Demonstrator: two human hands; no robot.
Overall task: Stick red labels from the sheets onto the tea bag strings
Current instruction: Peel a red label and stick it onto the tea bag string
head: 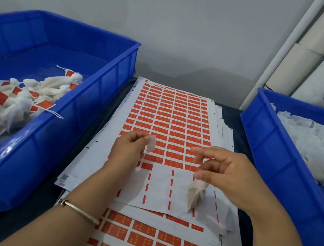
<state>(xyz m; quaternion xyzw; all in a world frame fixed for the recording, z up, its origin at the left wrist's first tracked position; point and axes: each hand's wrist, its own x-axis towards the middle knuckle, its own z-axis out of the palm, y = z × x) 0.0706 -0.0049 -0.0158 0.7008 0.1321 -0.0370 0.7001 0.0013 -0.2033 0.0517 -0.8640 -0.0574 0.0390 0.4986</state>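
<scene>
While my left hand [128,149] pinches a small pale label [150,146] between thumb and fingertips, white side toward the camera, my right hand [227,174] grips a tea bag [195,193] in its lower curled fingers, the bag hanging down over the sheet. My right thumb and forefinger are held close together as if pinching the string, though the blur keeps me from making out the string itself. Both hands hover above the top label sheet [169,124], whose far part carries rows of red labels and whose near part is bare white backing with thin red strips. More sheets [158,244] lie stacked beneath it, toward me. I see a thin bracelet [80,211] on my left wrist. At left, a blue bin [88,97] holds tea bags with red tags; at right, another blue bin [265,140] holds plain white bags.
</scene>
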